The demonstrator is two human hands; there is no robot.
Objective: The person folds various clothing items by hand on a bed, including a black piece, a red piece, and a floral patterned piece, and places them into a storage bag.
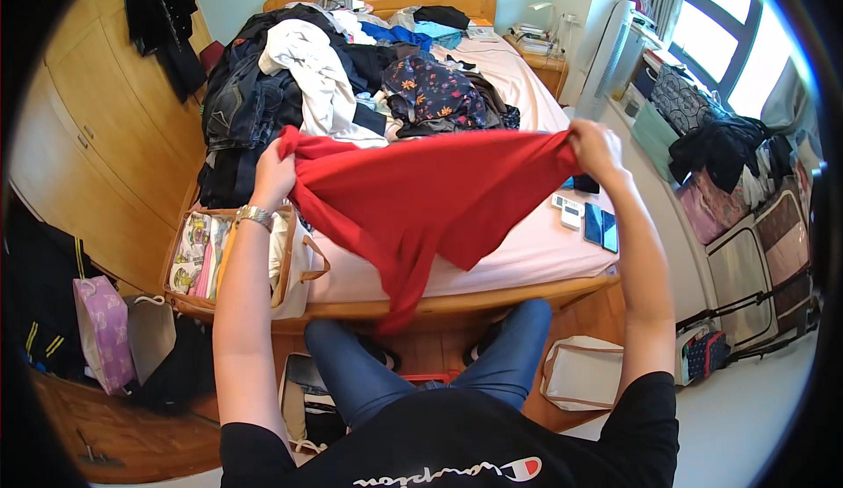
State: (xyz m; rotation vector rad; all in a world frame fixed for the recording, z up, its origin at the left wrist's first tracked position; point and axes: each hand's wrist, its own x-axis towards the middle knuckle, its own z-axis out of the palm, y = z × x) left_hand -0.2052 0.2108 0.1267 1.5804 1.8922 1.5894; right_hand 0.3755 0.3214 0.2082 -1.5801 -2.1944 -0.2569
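A red garment (pixel 413 189) hangs stretched in the air between my two hands, over the near end of the bed. My left hand (pixel 274 174) grips its upper left corner, and my right hand (pixel 599 150) grips the upper right one. Its lower part droops in loose folds toward my knees; its exact kind cannot be made out. Behind it lies a big heap of clothes, with a white garment (pixel 312 75), dark jeans (pixel 241 112) and a dark floral piece (pixel 435 93). Below my left hand stands a storage box (pixel 198 299) with folded clothes upright in it.
Two phones (pixel 601 227) and white remotes (pixel 571 214) lie on the pink bedsheet (pixel 536 246) at the right. An off-white fabric box (pixel 584 374) is on the floor by my right knee. Bags and clothes line the window side; a purple bag (pixel 104 330) stands at left.
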